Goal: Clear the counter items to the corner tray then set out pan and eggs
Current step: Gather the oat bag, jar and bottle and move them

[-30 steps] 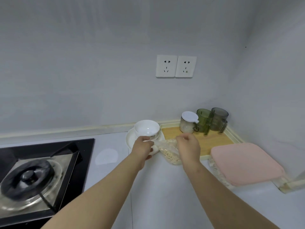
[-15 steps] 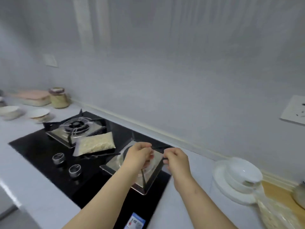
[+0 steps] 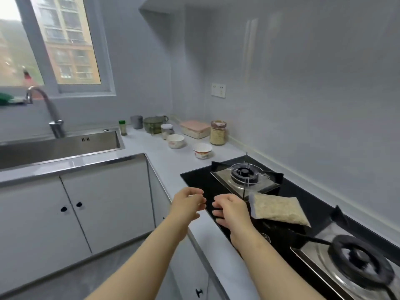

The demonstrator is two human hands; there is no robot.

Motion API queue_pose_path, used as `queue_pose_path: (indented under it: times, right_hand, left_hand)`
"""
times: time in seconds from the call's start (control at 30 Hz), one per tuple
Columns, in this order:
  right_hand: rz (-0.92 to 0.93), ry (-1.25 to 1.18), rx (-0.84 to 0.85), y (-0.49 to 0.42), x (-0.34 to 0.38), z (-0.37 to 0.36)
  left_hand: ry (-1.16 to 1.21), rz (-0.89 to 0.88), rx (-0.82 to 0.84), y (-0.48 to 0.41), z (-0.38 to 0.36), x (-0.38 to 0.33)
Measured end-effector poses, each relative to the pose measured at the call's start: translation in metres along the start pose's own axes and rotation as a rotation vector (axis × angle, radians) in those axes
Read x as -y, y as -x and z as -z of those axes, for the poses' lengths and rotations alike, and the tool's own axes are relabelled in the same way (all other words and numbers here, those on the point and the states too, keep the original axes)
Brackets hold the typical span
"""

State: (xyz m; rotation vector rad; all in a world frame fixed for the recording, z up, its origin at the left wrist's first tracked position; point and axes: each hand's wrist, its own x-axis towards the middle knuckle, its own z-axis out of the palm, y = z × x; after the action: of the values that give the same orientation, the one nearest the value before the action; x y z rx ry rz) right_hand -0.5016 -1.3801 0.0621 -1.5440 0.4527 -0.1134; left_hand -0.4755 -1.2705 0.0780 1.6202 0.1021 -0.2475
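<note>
My left hand (image 3: 187, 204) and my right hand (image 3: 231, 210) hover side by side over the stove's front left corner, fingers loosely apart, holding nothing. A clear bag of pale grains (image 3: 277, 210) lies on the black stove top (image 3: 199, 180) just right of my right hand. Farther along the counter stand two white bowls (image 3: 202, 150) (image 3: 175, 141), a tall jar of grains (image 3: 218, 133), a pink-lidded box (image 3: 194, 128), a white-lidded jar (image 3: 167, 131), a green glass pot (image 3: 153, 124), a grey cup (image 3: 136, 121) and a small green-capped bottle (image 3: 122, 127). No pan, eggs or tray are in sight.
Two gas burners (image 3: 244, 173) (image 3: 359, 260) sit on the stove. A steel sink (image 3: 58, 146) with a tap (image 3: 46, 107) lies at left under a window. White cabinet doors (image 3: 71, 208) run below the counter (image 3: 164, 156).
The view swung left from the corner tray to the stove and sink. My hands let go of the bowl and bag at the tray and now hang with fingers apart by the stove.
</note>
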Motion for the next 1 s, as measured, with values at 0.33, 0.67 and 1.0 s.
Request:
queue_pose_path:
  times: [0.33,0.67,1.0]
  right_hand:
    - [0.002,0.007,-0.054,-0.079,0.019,-0.132]
    - [-0.024,-0.007,0.071,-0.206,0.047,-0.264]
    - [-0.019,0.035,0.241,-0.389,0.094,-0.406]
  left_hand:
    - [-0.024,0.019,0.064,-0.109,0.101,-0.022]
    - [0.013,0.009,-0.052,-0.258,0.203,-0.040]
    - [0.087,0.016,-0.249,-0.442,0.293,-0.080]
